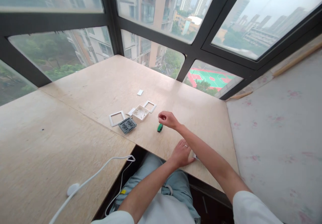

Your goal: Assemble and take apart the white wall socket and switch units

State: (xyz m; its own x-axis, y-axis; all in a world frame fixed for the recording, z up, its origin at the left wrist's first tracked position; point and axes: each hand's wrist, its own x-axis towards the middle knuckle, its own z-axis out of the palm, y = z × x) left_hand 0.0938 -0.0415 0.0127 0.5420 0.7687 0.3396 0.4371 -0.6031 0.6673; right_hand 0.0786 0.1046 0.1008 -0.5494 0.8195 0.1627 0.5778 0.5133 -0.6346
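My right hand hovers over the plywood table with its fingers curled into a pinch; whatever is between them is too small to name. Just below it lies a small green-handled tool. My left hand rests flat near the table's front edge, fingers stretched out, touching a small white piece partly hidden under my right forearm. To the left of my right hand lie a white square box, a grey socket module and two white frames.
A small white plate lies farther back on the table. A white cable with a round puck runs over the left board. Dark-framed windows close the far side. A flowered cloth surface lies to the right.
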